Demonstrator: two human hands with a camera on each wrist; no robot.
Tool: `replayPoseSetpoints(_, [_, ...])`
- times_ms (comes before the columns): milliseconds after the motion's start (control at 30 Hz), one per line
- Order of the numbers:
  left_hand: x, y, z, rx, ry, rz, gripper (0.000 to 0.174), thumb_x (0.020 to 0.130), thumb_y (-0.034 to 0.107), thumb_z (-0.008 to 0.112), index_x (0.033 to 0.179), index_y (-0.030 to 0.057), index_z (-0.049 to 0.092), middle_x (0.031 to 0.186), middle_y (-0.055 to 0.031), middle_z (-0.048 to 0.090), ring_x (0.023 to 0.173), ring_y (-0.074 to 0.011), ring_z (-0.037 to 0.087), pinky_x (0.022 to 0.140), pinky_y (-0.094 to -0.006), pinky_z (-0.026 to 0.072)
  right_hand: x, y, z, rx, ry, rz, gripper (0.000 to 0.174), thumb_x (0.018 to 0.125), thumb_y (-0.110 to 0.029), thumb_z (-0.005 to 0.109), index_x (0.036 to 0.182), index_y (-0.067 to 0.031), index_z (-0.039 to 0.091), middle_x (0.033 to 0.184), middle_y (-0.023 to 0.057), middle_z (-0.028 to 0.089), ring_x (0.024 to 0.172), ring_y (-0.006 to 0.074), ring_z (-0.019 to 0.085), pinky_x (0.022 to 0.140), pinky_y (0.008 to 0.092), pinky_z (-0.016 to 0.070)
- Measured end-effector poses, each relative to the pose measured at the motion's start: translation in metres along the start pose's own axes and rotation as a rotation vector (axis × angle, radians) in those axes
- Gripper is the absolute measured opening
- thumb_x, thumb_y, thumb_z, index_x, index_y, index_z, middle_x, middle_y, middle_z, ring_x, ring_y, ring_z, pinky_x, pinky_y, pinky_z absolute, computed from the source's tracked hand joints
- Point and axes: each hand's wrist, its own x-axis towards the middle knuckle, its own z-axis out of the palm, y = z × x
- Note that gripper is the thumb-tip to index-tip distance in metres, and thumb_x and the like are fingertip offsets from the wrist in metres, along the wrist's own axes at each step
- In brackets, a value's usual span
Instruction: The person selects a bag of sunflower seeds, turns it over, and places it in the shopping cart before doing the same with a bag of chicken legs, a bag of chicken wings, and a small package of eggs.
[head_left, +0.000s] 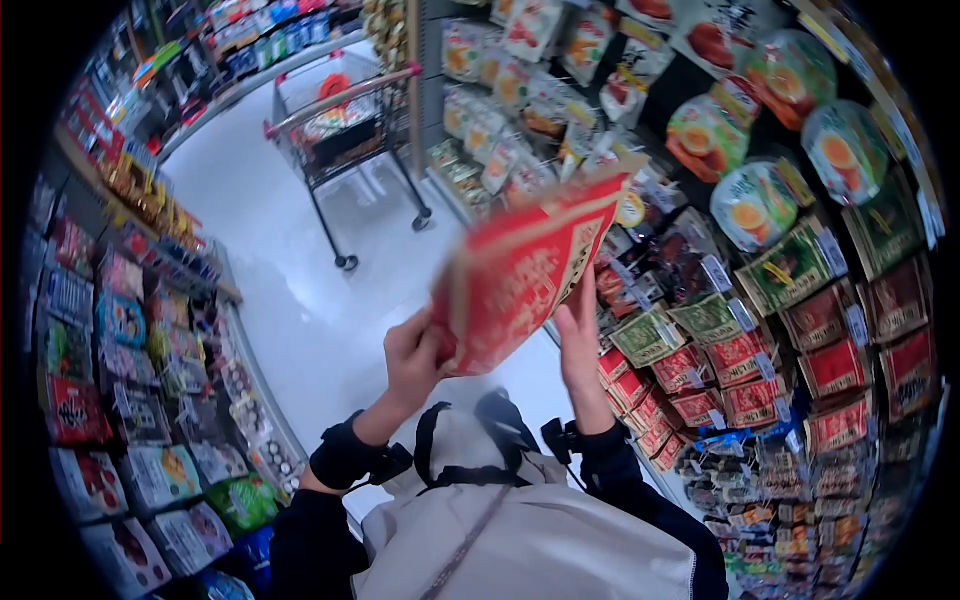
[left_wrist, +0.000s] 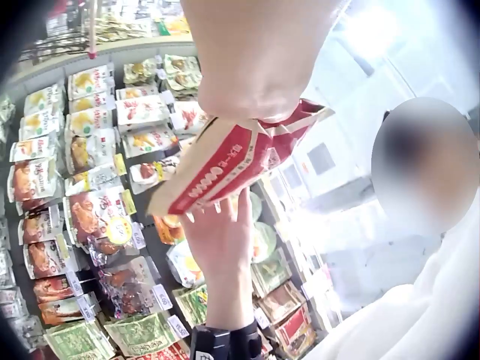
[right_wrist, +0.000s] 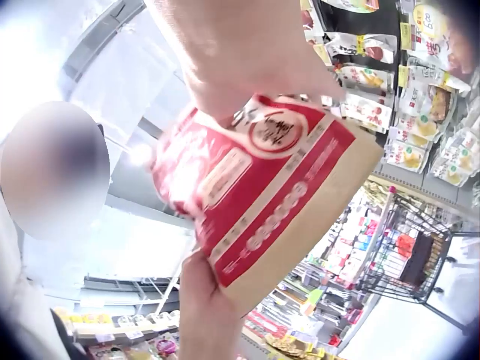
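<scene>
A red and tan food packet [head_left: 535, 275] is held up at a tilt in front of the person's chest, blurred in the head view. My left hand [head_left: 412, 355] grips its lower left end, with the fingers curled round the edge. At the packet's right side is my right hand [head_left: 580, 345], its fingers fairly straight and overlapping the edge. In the left wrist view the right hand [left_wrist: 219, 244] reaches up to the packet's [left_wrist: 225, 161] lower edge. White print and a round emblem show on the packet [right_wrist: 274, 169] in the right wrist view.
Hanging food packs [head_left: 745, 130] cover the right-hand rack, with similar red packets [head_left: 750, 365] lower down. Along the left stands a shelf of bagged goods [head_left: 155, 470]. A shopping cart [head_left: 345, 130] with goods inside stands farther up the aisle on the pale floor [head_left: 270, 330].
</scene>
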Motion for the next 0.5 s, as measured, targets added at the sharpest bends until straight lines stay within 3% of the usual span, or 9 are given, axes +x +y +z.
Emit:
replayPoseSetpoints(33, [0.0, -0.015, -0.013, -0.275, 0.0, -0.075, 0.021, 0.09, 0.014, 0.044, 0.092, -0.0042, 0.055, 0.076, -0.0051, 0.06, 0.064, -0.0087, 0.057, 0.054, -0.0193, 0.0466, 0.005, 0.003, 0.0, 0.157, -0.139, 0.065, 0.071, 0.082, -0.025, 0.055, 0.136, -0.0032, 0.013, 0.137, 0.0117, 0.025, 0.125, 0.0201, 0.027, 0.102, 0.0313, 0.0204])
replayPoseSetpoints(133, [0.007, -0.034, -0.032, -0.591, 0.161, -0.215, 0.024, 0.089, 0.017, 0.046, 0.096, -0.0034, 0.054, 0.086, -0.0069, 0.06, 0.075, -0.0095, 0.057, 0.065, -0.022, 0.0484, 0.015, 0.009, 0.003, 0.205, -0.324, 0.13, 0.073, 0.08, -0.022, 0.057, 0.135, -0.0014, 0.014, 0.135, 0.012, 0.029, 0.121, 0.0197, 0.034, 0.099, 0.031, 0.0272])
replayPoseSetpoints(167, [0.009, -0.037, -0.044, -0.694, 0.08, -0.254, 0.024, 0.089, 0.017, 0.045, 0.101, -0.0031, 0.053, 0.095, -0.0079, 0.059, 0.083, -0.0103, 0.057, 0.075, -0.0258, 0.0477, 0.018, 0.012, 0.01, 0.275, -0.343, 0.178, 0.077, 0.078, -0.025, 0.06, 0.135, -0.0012, 0.013, 0.135, 0.0121, 0.029, 0.12, 0.0199, 0.036, 0.098, 0.031, 0.0286])
replayPoseSetpoints(267, [0.023, -0.039, -0.062, -0.719, 0.099, -0.344, 0.03, 0.089, 0.016, 0.044, 0.113, -0.0025, 0.047, 0.102, -0.0079, 0.057, 0.088, -0.0116, 0.057, 0.078, -0.0252, 0.0468, 0.029, 0.032, 0.031, 0.35, -0.419, 0.309, 0.088, 0.075, -0.028, 0.063, 0.136, -0.0016, 0.006, 0.135, 0.0128, 0.026, 0.122, 0.0196, 0.032, 0.099, 0.0313, 0.0275])
replayPoseSetpoints(367, [0.048, -0.05, -0.08, -0.575, 0.203, -0.297, 0.042, 0.09, 0.018, 0.041, 0.127, -0.0007, 0.032, 0.122, -0.0109, 0.045, 0.107, -0.0151, 0.047, 0.09, -0.0275, 0.0394, 0.055, 0.038, 0.068, 0.332, -0.39, 0.28, 0.084, 0.076, -0.023, 0.06, 0.136, -0.0013, 0.005, 0.135, 0.0133, 0.025, 0.121, 0.0192, 0.032, 0.099, 0.031, 0.027])
replayPoseSetpoints(467, [0.088, -0.046, -0.092, -0.333, 0.317, -0.001, 0.052, 0.091, 0.017, 0.038, 0.135, 0.0017, 0.013, 0.135, -0.012, 0.026, 0.121, -0.017, 0.031, 0.099, -0.0289, 0.0276, 0.092, 0.046, 0.096, 0.326, -0.368, 0.226, 0.081, 0.077, -0.022, 0.057, 0.136, -0.0007, 0.005, 0.136, 0.0137, 0.024, 0.122, 0.0189, 0.03, 0.099, 0.0315, 0.0266])
replayPoseSetpoints(500, [0.104, -0.043, -0.1, -0.285, 0.291, 0.012, 0.055, 0.09, 0.016, 0.038, 0.135, 0.0022, 0.011, 0.136, -0.0118, 0.025, 0.122, -0.0169, 0.03, 0.1, -0.0291, 0.0261, 0.108, 0.049, 0.104, 0.324, -0.385, 0.216, 0.081, 0.077, -0.021, 0.057, 0.136, -0.0006, 0.005, 0.136, 0.0137, 0.023, 0.123, 0.019, 0.029, 0.099, 0.0315, 0.0261])
